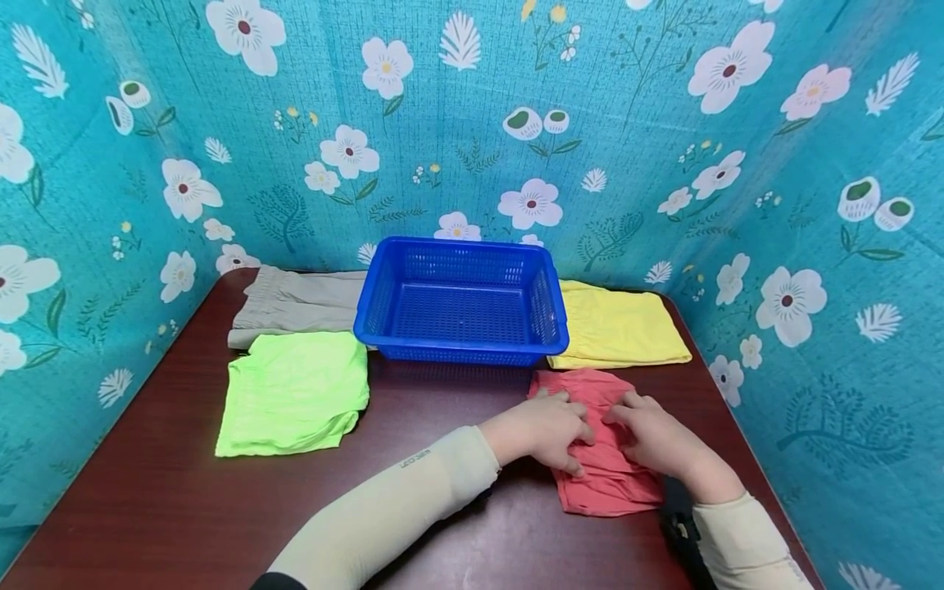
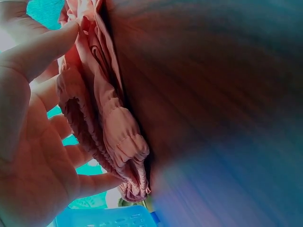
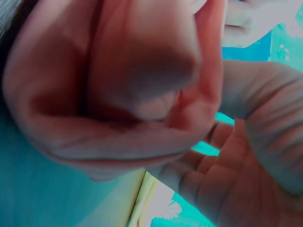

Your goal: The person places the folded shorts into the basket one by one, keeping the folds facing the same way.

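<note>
A pair of coral-red shorts (image 1: 590, 410) with a gathered elastic waistband lies folded and wrinkled at the right front of the table. My left hand (image 1: 547, 430) rests on its left side with the fingers spread. In the left wrist view, the thumb and fingertips touch the fabric beside the waistband (image 2: 125, 142). On the right side of the shorts, my right hand (image 1: 660, 438) touches the cloth, its fingers apart. Close up in the right wrist view, loose folds of the red cloth (image 3: 109, 142) hide part of that hand's thumb and fingertips.
A blue plastic basket (image 1: 460, 348) with nothing in it stands at the back middle. Folded yellow (image 1: 627, 328), grey (image 1: 302, 299) and bright green (image 1: 295, 393) garments lie around it on the dark red-brown table (image 1: 170, 492). A flowered blue curtain (image 1: 442, 106) surrounds the table's back and sides.
</note>
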### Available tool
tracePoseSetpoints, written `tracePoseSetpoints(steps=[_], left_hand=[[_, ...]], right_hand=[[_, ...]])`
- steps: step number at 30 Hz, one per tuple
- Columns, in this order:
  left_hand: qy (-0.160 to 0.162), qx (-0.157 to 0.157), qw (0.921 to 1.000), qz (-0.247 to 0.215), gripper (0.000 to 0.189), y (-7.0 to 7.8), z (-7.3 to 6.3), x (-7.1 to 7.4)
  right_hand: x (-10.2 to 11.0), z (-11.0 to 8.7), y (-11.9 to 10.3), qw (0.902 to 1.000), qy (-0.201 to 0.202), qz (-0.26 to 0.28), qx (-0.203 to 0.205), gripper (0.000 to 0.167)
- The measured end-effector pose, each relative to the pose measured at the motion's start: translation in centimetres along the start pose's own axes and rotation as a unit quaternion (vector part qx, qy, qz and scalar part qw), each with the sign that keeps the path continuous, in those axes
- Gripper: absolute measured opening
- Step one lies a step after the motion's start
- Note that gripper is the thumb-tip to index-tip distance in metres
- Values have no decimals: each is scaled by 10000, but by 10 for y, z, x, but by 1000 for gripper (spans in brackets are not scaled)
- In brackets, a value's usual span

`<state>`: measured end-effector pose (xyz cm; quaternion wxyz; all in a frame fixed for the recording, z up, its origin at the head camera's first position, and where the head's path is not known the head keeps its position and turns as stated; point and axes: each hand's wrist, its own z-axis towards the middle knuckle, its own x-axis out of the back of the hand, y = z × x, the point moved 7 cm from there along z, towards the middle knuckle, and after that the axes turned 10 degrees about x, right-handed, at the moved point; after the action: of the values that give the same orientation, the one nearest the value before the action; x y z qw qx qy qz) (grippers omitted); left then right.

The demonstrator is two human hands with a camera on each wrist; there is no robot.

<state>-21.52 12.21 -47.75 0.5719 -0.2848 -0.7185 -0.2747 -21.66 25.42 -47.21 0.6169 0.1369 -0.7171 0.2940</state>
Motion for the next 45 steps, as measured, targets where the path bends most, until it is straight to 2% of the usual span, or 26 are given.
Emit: tracePoseSetpoints(steps=[15,22,39,45], left_hand=[[157,-117,9998,-22,51,-12,-12,-4],[227,-167,9996,-14,51,-17,-21,-3],[145,-218,9997,-24,49,-30,-34,-5],[152,-227,9996,-29,49,-35,-39,-7]], right_hand=[[-5,8,-13,9999,-53,-132,-38,46],[-5,11,-21,9998,-15,-165,108,43],[-11,22,-36,9998,-58,-188,-61,42],[-11,25,-43,9996,-58,-267,36,39]])
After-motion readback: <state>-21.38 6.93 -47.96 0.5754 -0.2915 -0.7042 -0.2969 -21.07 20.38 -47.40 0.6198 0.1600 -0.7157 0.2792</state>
